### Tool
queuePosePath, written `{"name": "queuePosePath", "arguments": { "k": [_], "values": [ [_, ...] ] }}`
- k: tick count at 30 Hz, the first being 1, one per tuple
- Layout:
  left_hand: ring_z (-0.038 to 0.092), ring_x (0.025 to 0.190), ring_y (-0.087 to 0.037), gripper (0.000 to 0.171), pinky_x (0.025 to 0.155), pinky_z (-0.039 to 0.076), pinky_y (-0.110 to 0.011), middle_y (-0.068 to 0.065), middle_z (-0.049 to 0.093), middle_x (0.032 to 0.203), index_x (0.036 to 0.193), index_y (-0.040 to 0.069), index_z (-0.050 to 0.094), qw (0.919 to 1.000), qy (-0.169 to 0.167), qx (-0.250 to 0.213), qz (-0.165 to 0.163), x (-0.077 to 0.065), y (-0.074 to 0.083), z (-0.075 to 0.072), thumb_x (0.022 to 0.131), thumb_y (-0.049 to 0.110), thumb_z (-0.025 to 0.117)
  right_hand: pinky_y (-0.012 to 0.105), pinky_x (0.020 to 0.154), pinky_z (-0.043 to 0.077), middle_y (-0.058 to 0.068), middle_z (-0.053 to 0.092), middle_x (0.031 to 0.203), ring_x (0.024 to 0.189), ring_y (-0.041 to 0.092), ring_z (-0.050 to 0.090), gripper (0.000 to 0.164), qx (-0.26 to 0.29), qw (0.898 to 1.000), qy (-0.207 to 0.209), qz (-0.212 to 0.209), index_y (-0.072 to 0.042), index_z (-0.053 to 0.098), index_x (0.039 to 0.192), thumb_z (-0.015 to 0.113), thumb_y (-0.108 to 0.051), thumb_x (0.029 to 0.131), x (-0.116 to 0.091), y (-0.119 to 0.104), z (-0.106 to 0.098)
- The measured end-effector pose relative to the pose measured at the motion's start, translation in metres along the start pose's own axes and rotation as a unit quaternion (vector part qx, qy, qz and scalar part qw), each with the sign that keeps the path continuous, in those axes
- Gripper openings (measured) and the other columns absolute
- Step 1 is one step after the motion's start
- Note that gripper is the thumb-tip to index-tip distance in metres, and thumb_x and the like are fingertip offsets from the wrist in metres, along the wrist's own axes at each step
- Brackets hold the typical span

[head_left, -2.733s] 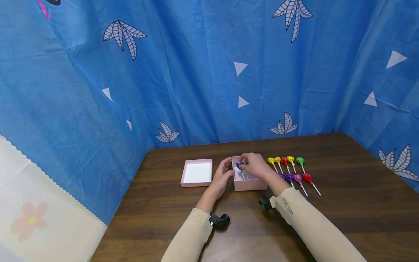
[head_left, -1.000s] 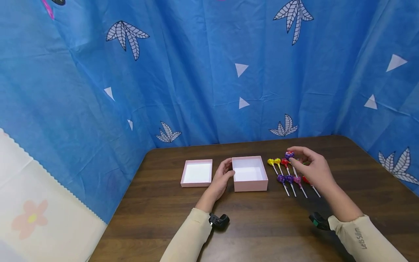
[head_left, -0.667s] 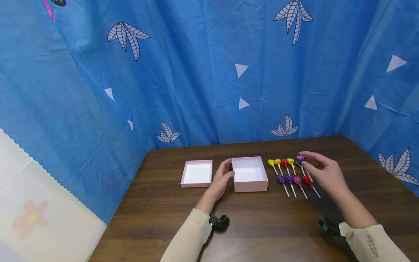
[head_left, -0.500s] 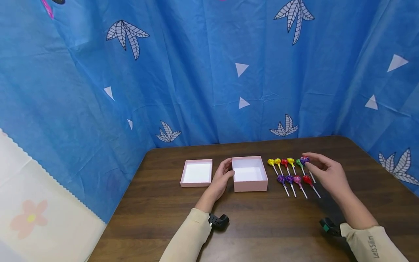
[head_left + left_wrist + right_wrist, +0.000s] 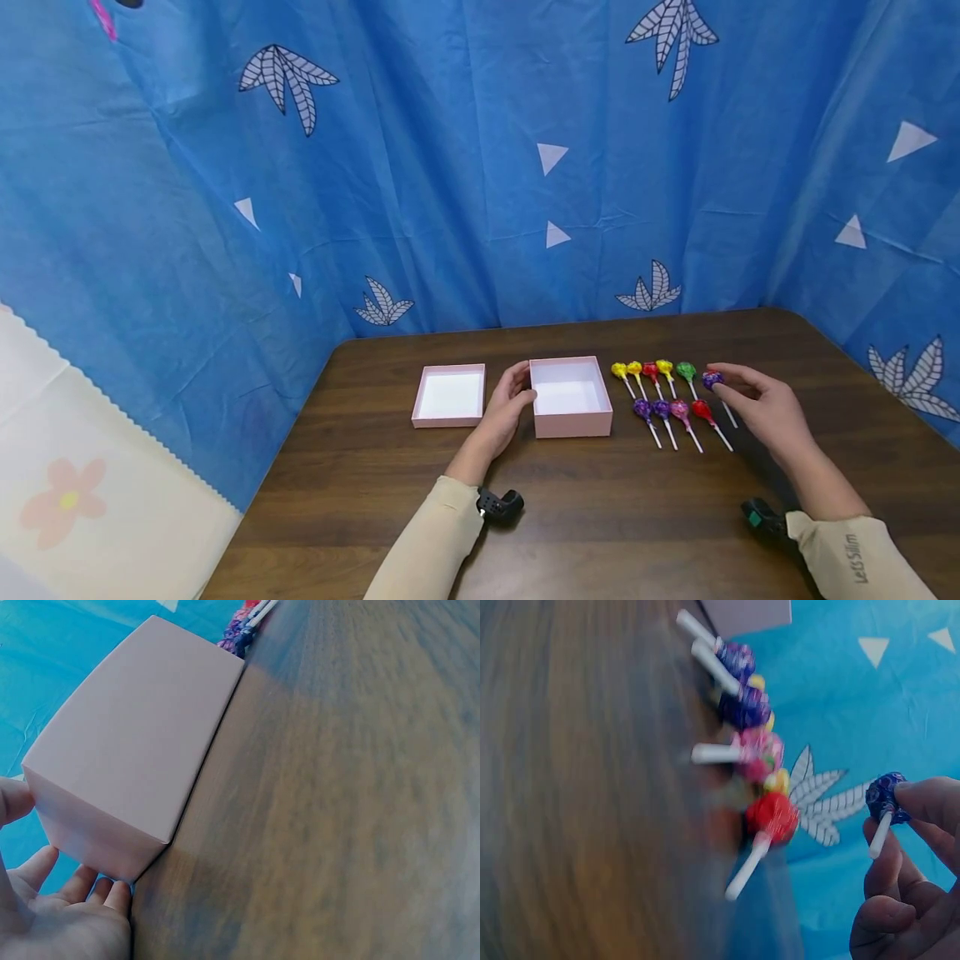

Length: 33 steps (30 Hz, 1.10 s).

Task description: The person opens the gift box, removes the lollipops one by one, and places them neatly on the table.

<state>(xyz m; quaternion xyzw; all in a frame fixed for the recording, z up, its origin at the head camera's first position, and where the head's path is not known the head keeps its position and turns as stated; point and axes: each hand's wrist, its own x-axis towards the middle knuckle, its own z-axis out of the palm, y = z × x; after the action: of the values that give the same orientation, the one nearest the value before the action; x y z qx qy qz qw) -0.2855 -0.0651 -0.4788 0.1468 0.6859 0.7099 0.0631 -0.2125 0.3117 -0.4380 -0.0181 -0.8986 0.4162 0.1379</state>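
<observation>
My right hand (image 5: pixel 765 410) pinches a purple lollipop (image 5: pixel 712 379) by its wrapped head, at the right end of the back row. Its white stick points down toward me; in the right wrist view the lollipop (image 5: pixel 885 796) sits between thumb and fingers. Several lollipops lie in two rows: yellow (image 5: pixel 618 370), red and green (image 5: pixel 686 371) behind, purple (image 5: pixel 642 408), pink (image 5: pixel 679 409) and red (image 5: pixel 702 409) in front. My left hand (image 5: pixel 501 418) rests with spread fingers against the left side of an uncovered pink box (image 5: pixel 573 426), whose visible inside is bare white.
Left of my left hand lies the box's shallow pink lid (image 5: pixel 448 422), white inside facing up. The brown wooden table (image 5: pixel 600 517) ends at a blue patterned curtain (image 5: pixel 480 167) behind and at the sides. A pale flowered cloth (image 5: pixel 150 467) hangs at the left.
My right hand has lifted the purple lollipop out of the box and carried it right, past the green one, lowering it slightly. The left hand has stayed by the box.
</observation>
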Motion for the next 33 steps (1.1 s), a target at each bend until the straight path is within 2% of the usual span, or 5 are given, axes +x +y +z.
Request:
{"name": "queuePosePath", "arguments": {
  "k": [4, 11, 15, 20, 33],
  "values": [
    [0.023, 0.151, -0.034, 0.058, 0.126, 0.02, -0.052, -0.013, 0.03, 0.161, 0.152, 0.011, 0.034, 1.0, 0.001, 0.001, -0.001, -0.001, -0.001, 0.0, 0.097, 0.011, 0.054, 0.019, 0.064, 0.046, 0.023, 0.06, 0.126, 0.1, 0.025, 0.054, 0.05, -0.018, 1.0, -0.012, 0.016, -0.009, 0.059, 0.138, 0.056, -0.042, 0.1, 0.002, 0.012, 0.0],
    [0.024, 0.151, -0.033, 0.058, 0.126, 0.02, -0.052, -0.012, 0.032, 0.16, 0.152, 0.012, 0.034, 1.0, 0.002, 0.003, 0.002, 0.001, -0.002, 0.0, 0.097, 0.01, 0.054, 0.019, 0.065, 0.045, 0.027, 0.06, 0.127, 0.105, 0.034, 0.055, 0.05, -0.03, 0.999, -0.033, 0.021, -0.006, 0.059, 0.137, 0.057, -0.04, 0.1, 0.004, 0.022, 0.0],
    [0.023, 0.152, -0.033, 0.058, 0.126, 0.019, -0.052, -0.013, 0.03, 0.161, 0.153, 0.011, 0.033, 1.0, -0.002, 0.003, 0.001, 0.0, -0.001, 0.0, 0.098, 0.01, 0.053, 0.026, 0.072, 0.043, 0.03, 0.058, 0.13, 0.111, 0.041, 0.054, 0.05, -0.031, 0.998, -0.048, 0.028, -0.004, 0.058, 0.136, 0.056, -0.039, 0.101, 0.004, 0.026, -0.001],
    [0.022, 0.152, -0.035, 0.058, 0.126, 0.019, -0.054, -0.014, 0.029, 0.161, 0.153, 0.01, 0.032, 1.0, -0.007, 0.003, 0.005, 0.0, 0.0, 0.0, 0.099, 0.01, 0.053, 0.033, 0.078, 0.04, 0.032, 0.058, 0.131, 0.111, 0.042, 0.053, 0.049, -0.041, 0.997, -0.058, 0.034, -0.003, 0.059, 0.135, 0.056, -0.039, 0.101, 0.004, 0.032, -0.001],
    [0.022, 0.152, -0.034, 0.059, 0.127, 0.019, -0.052, -0.013, 0.03, 0.161, 0.153, 0.012, 0.033, 1.0, -0.002, 0.009, -0.002, 0.0, 0.0, 0.0, 0.098, 0.012, 0.054, 0.034, 0.073, 0.042, 0.033, 0.059, 0.128, 0.102, 0.04, 0.057, 0.042, -0.089, 0.995, -0.05, 0.01, -0.003, 0.064, 0.129, 0.059, -0.033, 0.099, 0.007, 0.04, 0.003]
  ]
}}
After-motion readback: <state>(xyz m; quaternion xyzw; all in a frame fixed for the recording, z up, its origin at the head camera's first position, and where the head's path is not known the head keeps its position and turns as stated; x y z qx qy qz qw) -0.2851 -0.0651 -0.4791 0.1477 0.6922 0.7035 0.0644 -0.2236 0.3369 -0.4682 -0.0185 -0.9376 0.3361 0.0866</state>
